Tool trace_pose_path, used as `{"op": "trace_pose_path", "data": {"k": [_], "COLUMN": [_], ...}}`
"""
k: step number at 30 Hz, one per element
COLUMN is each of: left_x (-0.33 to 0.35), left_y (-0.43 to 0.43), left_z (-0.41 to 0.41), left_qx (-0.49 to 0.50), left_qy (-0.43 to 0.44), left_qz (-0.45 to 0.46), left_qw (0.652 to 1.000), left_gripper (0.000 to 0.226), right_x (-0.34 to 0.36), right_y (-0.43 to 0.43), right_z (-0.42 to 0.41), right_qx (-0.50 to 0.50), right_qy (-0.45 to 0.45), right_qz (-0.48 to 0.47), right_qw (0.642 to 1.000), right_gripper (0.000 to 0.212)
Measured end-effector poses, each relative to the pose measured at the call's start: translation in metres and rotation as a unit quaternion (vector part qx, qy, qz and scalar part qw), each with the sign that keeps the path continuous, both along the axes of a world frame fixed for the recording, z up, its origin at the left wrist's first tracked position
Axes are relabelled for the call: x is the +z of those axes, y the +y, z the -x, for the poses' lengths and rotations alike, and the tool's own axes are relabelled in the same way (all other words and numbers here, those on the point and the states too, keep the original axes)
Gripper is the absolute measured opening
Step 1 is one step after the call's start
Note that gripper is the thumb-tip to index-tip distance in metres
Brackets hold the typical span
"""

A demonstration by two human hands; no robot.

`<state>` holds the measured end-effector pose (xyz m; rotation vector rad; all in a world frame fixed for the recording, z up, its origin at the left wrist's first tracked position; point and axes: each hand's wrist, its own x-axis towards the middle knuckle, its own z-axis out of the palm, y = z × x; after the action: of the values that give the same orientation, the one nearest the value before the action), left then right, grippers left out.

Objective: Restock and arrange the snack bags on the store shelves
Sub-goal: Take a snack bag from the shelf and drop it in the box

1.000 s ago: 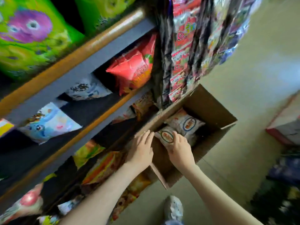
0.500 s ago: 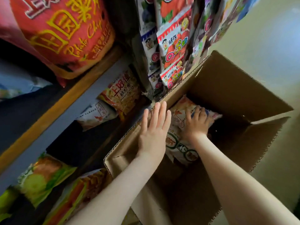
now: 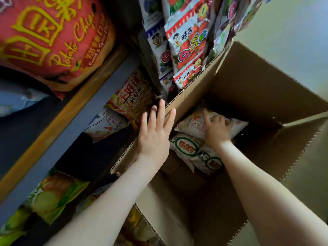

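Note:
An open cardboard box (image 3: 248, 96) stands on the floor against the shelves, with white snack bags inside. My right hand (image 3: 215, 129) reaches down into it, fingers curled over the top white bag (image 3: 192, 124). Below that lie two more white bags with green oval labels (image 3: 186, 148). My left hand (image 3: 155, 134) lies flat with straight fingers against the box's left flap (image 3: 179, 105), holding nothing.
Shelves (image 3: 74, 121) run along the left, holding a big red potato chip bag (image 3: 53, 38), an orange prawn cracker bag (image 3: 131, 98), a white shrimp flakes bag (image 3: 104, 125) and green bags (image 3: 53, 194). Strips of small candy packs (image 3: 186, 43) hang above the box. Pale floor (image 3: 292, 32) lies on the right.
The view has dropped closer to the box. My right hand has gone deeper and curled its fingers over the top white bag. My left hand stays flat on the flap.

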<state>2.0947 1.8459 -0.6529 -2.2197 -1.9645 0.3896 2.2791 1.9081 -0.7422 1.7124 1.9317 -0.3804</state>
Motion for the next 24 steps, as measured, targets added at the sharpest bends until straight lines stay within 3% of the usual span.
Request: {"op": "trace_pose_path", "data": {"k": [3, 5, 12, 18, 24], "left_x": [0.016, 0.024, -0.003, -0.016, -0.004], "left_y": [-0.005, -0.009, -0.027, -0.022, -0.022], "left_z": [-0.011, -0.016, -0.010, 0.002, 0.003], "left_qx": [0.000, -0.002, -0.106, -0.031, -0.038], "left_qy": [-0.034, -0.047, 0.044, 0.026, -0.037], "left_qz": [0.086, 0.104, 0.035, -0.075, 0.015], "left_qw": [0.996, 0.993, 0.993, 0.996, 0.998], "left_gripper": [0.085, 0.080, 0.096, 0.089, 0.098], "right_x": [0.030, 0.045, 0.020, -0.014, 0.035], "right_y": [-0.004, -0.013, -0.043, -0.058, -0.048], "right_z": [0.003, -0.003, -0.004, -0.003, 0.000], "right_qx": [-0.010, -0.029, -0.157, -0.151, -0.125], "right_qy": [0.015, 0.026, 0.048, 0.097, 0.133], "right_qz": [0.051, 0.091, 0.116, 0.021, -0.057], "right_qw": [0.999, 0.995, 0.980, 0.984, 0.981], "right_gripper": [0.077, 0.076, 0.104, 0.094, 0.095]}}
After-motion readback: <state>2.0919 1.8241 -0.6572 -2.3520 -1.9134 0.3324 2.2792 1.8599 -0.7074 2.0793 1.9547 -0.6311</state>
